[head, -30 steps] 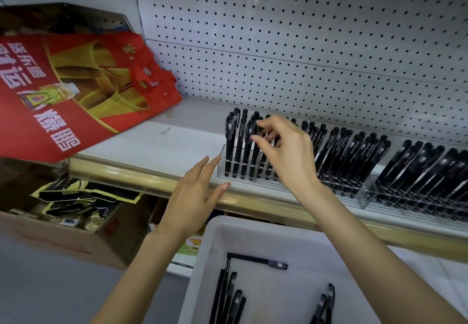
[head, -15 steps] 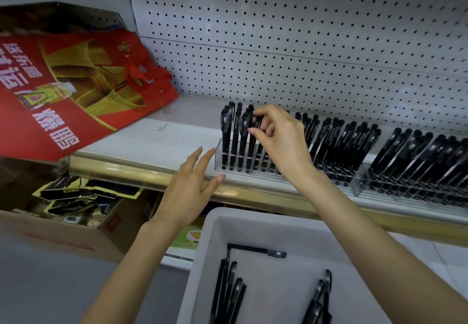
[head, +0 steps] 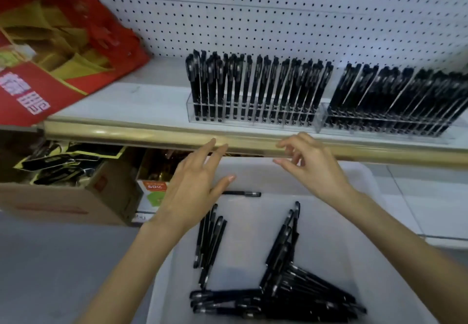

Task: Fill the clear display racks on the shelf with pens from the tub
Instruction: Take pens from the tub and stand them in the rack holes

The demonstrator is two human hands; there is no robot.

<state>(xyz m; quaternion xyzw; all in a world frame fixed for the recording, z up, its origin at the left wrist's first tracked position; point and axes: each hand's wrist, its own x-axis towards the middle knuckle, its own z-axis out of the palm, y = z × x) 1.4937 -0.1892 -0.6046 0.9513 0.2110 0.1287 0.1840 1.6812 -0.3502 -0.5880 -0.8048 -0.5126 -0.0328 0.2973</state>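
The left hand (head: pixel 192 192) and the right hand (head: pixel 311 166) hover over the far end of the white plastic tub (head: pixel 367 174), just near of the gold-edged white shelf (head: pixel 126 105). The left hand's fingers are straight and slightly spread, thumb out. The right hand's fingers are loosely curled, and neither hand holds anything. Loose black capped pens (head: pixel 291 296) lie in the tub, most heaped at its near right, with a single pen (head: pixel 243 193) by the far wall. On the shelf two clear plastic display racks stand side by side, the left rack (head: pixel 253 122) and the right rack (head: pixel 379 132), both packed with black pens. A red printed bag (head: pixel 63 70) lies at far left.
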